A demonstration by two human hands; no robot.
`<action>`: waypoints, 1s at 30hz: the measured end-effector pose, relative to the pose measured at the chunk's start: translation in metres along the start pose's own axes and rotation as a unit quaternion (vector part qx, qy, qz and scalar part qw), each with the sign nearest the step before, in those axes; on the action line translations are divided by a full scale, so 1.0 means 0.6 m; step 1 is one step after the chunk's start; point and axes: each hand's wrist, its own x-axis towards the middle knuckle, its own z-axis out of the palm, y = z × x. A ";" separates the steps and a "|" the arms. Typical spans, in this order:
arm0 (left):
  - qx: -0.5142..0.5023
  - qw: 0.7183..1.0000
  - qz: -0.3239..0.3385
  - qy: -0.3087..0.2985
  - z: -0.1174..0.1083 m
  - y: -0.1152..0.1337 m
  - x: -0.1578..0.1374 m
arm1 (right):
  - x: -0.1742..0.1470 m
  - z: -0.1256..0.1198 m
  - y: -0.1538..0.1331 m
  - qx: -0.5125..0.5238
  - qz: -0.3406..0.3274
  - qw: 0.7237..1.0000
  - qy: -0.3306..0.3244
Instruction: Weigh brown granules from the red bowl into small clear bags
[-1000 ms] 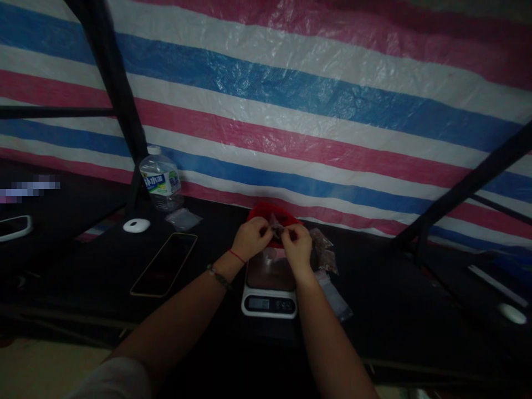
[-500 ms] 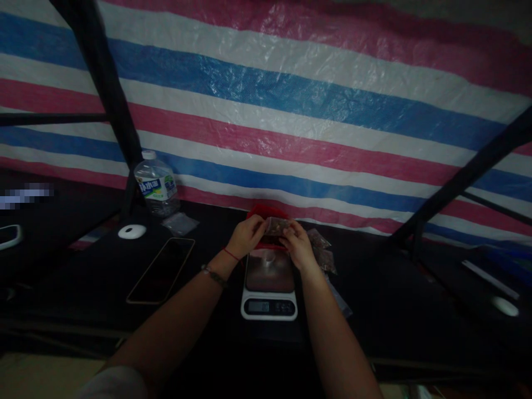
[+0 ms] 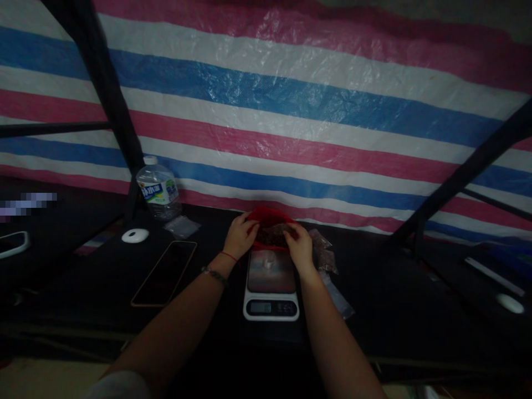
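Behind the scale lies a red bag or lined container, its mouth open, with dark brown loose bits inside. My left hand is at its left edge, fingers closed together; what they pinch is unclear. Across from it, my right hand has its thumb and fingertips closed on what looks like a small clear zip bag, low over the brown bits. Just in front of both hands is a white kitchen scale with a small pale object on its metal plate.
Small filled bags and a flat clear bag lie right of my right hand. To the left are a phone, a white oval case, a clear bag and a plastic bottle. Striped sheeting hangs behind.
The small bag, held up between both hands before, is now lower, at the mouth of the red bag. My hands have moved slightly apart, and the brown contents show between them.
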 end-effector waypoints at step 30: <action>-0.016 0.997 -0.080 -0.008 -0.001 0.019 -0.015 | 0.063 0.008 -0.060 -0.206 -0.145 0.964 -0.083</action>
